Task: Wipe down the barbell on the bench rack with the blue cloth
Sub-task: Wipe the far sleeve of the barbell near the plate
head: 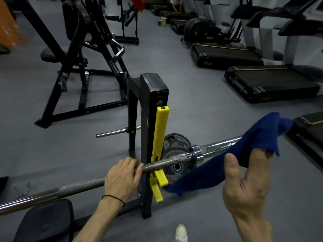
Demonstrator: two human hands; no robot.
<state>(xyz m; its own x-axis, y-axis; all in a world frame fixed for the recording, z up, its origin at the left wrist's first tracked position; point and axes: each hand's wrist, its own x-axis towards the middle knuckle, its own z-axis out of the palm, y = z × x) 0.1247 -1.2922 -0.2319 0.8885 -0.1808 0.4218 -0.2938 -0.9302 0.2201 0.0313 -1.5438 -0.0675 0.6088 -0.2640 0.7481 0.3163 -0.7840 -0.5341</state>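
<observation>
The barbell (97, 184) lay across the rack upright (148, 137), running from 8 o'clock to 2 o'clock. The left hand (122, 179) curled over the shaft just beside the upright. The right hand (248, 186), at 4 o'clock, pinched the blue cloth (236, 154), which draped across the bar's sleeve beside 2 weight plates (174, 151).

L hand (122, 179) curled in grip, R hand (248, 182) raised, pinching.
</observation>
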